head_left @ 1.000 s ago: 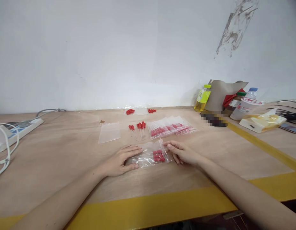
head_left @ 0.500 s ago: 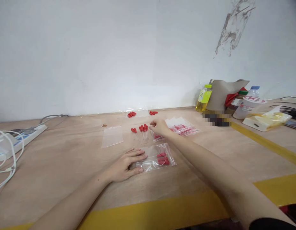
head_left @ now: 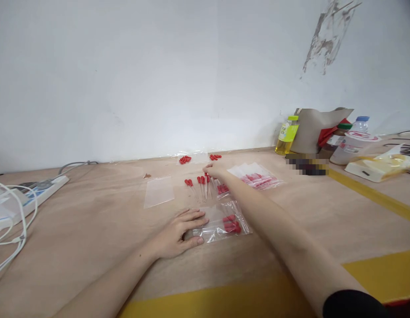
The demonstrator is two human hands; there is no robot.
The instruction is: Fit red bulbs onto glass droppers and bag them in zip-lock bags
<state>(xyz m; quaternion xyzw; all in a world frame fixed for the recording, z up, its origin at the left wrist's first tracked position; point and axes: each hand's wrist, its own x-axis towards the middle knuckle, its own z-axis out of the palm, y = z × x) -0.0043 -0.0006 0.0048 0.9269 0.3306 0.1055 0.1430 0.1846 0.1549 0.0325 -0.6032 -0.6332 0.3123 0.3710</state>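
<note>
My left hand point(head_left: 178, 233) lies with fingers stretched on the left end of a clear zip bag point(head_left: 211, 233), which holds several red rubber bulbs point(head_left: 231, 224). Farther back, my right hand point(head_left: 215, 169) pinches a glass dropper point(head_left: 206, 187) by its red bulb, the thin tube pointing down toward me. Beside it on the table lie several more red-bulbed droppers point(head_left: 189, 183). Part of the stack of filled bags point(head_left: 256, 177) is hidden behind my right wrist. A flat, clear bag point(head_left: 159, 192) rests left of the droppers.
Loose red bulbs point(head_left: 185, 160) sit on plastic near the wall. At the right stand a yellow drink bottle point(head_left: 287, 136), a grey bag point(head_left: 306, 132), a lidded cup point(head_left: 352, 148) and a tissue pack point(head_left: 373, 168). A power strip point(head_left: 42, 196) with white cables is at the left.
My right hand has moved slightly left over the droppers and taken one by its bulb. My left hand stays on the bag. The whole view has shifted a little.
</note>
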